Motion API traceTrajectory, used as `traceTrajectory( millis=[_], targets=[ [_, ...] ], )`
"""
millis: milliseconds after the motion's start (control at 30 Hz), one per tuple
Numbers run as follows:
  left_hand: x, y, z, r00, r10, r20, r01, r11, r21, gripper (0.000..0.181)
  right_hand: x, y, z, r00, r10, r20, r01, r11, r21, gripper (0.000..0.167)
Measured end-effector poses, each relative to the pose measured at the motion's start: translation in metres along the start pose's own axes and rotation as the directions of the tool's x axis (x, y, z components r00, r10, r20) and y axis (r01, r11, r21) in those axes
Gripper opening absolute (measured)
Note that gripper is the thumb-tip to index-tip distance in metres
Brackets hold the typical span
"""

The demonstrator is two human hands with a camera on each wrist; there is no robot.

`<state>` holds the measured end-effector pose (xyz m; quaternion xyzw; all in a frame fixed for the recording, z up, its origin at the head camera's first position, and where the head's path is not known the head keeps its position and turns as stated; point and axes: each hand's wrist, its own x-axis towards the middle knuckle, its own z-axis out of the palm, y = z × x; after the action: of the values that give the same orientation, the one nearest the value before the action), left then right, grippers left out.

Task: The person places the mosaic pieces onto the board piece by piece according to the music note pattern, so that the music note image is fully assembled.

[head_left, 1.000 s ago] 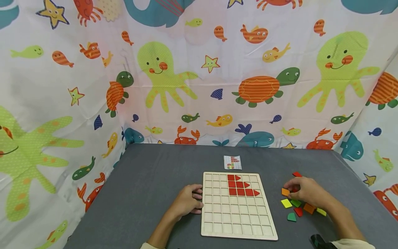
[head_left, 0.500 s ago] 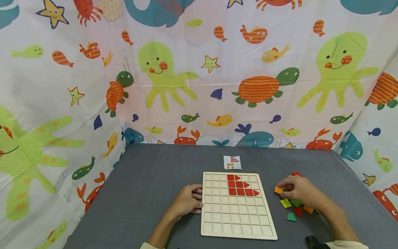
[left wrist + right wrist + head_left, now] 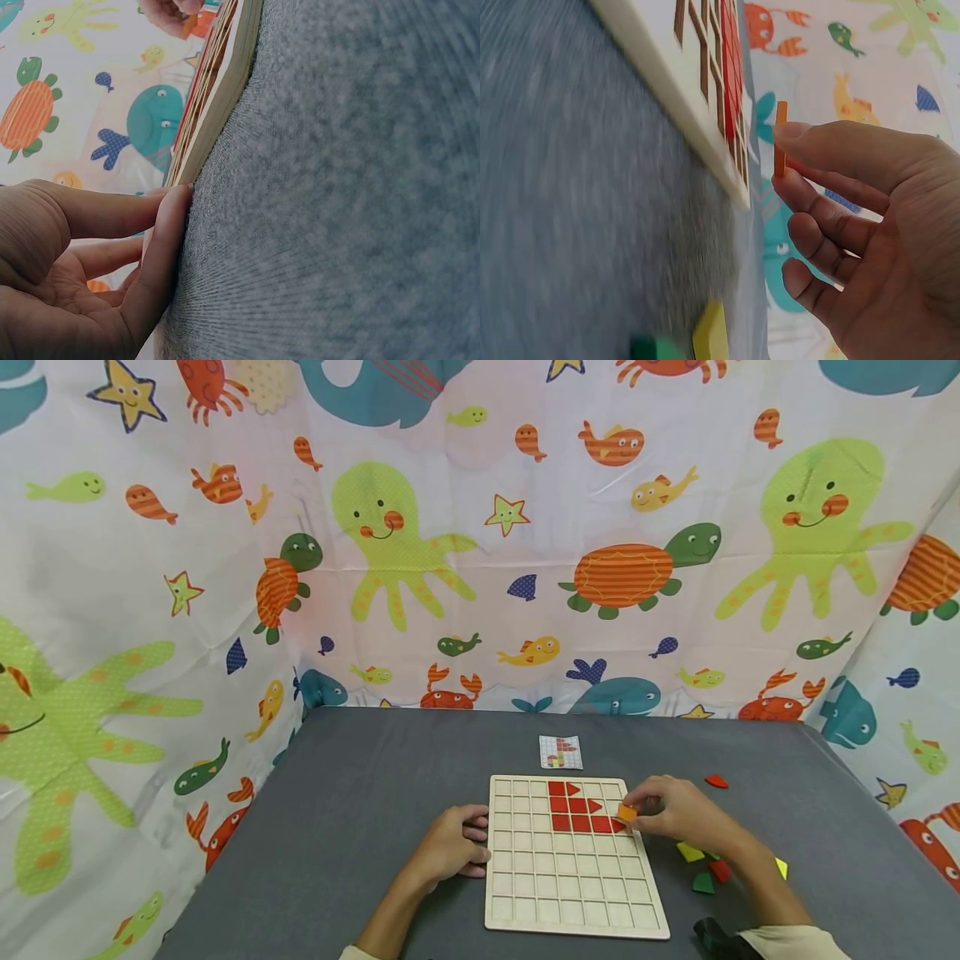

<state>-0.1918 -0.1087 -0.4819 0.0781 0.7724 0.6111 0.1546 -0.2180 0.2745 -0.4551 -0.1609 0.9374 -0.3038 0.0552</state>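
Note:
A wooden grid board (image 3: pixel 566 887) lies flat on the grey table, with rows of red square and pointed tiles (image 3: pixel 581 824) set in its upper right part. At the board's left edge my left hand (image 3: pixel 446 843) has its fingertips on the rim; the left wrist view shows thumb and finger (image 3: pixel 169 240) meeting at that edge. My right hand (image 3: pixel 678 810) pinches an orange square tile (image 3: pixel 627 813) between thumb and fingers, over the board's upper right edge. In the right wrist view this orange tile (image 3: pixel 781 139) is seen edge-on, apart from the board.
A small printed card (image 3: pixel 560 752) with a coloured grid pattern lies behind the board. Right of the board are loose tiles: a red one (image 3: pixel 716 781), a yellow one (image 3: pixel 690 852), a green one (image 3: pixel 703 882) and others partly under the right arm. A patterned curtain (image 3: pixel 480 568) stands behind.
My right hand has carried the orange tile leftward from the loose tiles to the board's right edge. The left hand and the board have stayed in place.

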Motion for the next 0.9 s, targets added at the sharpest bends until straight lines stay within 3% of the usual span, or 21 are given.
traceTrajectory(
  millis=[367, 900],
  targets=[
    [0.000, 0.001, 0.003, 1.000, 0.012, -0.009, -0.012, 1.000, 0.008, 0.069, 0.013, -0.023, 0.015, 0.994, -0.108, 0.013, 0.107, 0.993, 0.053, 0.024],
    [0.000, 0.001, 0.003, 1.000, 0.015, -0.018, -0.014, 1.000, 0.023, 0.069, 0.020, -0.034, 0.032, 0.977, -0.197, 0.078, 0.189, 0.977, 0.102, 0.021]
  ],
)
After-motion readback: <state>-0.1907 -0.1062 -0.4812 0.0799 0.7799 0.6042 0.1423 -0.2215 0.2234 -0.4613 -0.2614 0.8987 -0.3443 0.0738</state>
